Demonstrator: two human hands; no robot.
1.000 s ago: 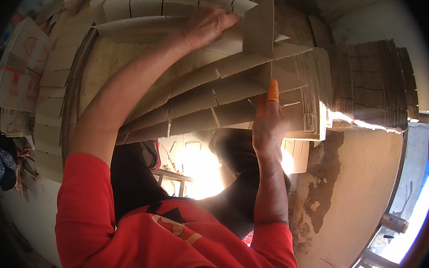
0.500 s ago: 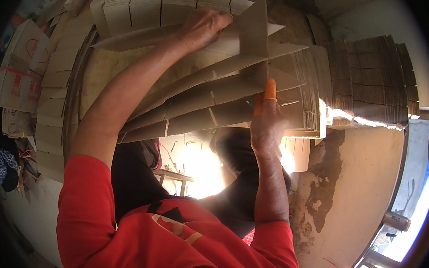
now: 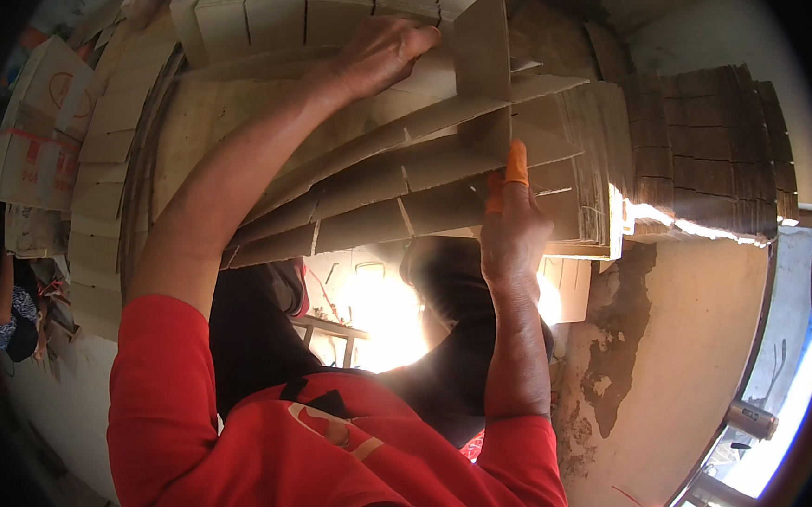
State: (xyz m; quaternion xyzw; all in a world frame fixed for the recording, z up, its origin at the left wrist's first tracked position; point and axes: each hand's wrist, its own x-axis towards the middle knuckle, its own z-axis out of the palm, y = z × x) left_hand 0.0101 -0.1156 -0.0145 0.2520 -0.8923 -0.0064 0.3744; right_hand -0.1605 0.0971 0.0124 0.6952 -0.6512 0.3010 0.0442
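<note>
- Orange finger covers mark the right hand (image 3: 515,237), nearer, fingers pressed on the slotted cardboard strips (image 3: 401,183), gripping nothing visible.
- Strips run long left-to-right, fanned between both hands.
- Left hand (image 3: 381,55), farther, lies flat atop them, by the stacked cardboard (image 3: 328,7).

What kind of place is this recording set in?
Probably a small cardboard packaging workshop: stacks of slotted brown cardboard sheets stand all around, the hands assemble interlocking cardboard divider strips, and the rough plaster wall looks worn.

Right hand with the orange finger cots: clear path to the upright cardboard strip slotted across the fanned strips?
Probably yes. The right hand already rests on the fanned brown cardboard strips just below the upright cardboard strip; nothing lies between them.
</note>
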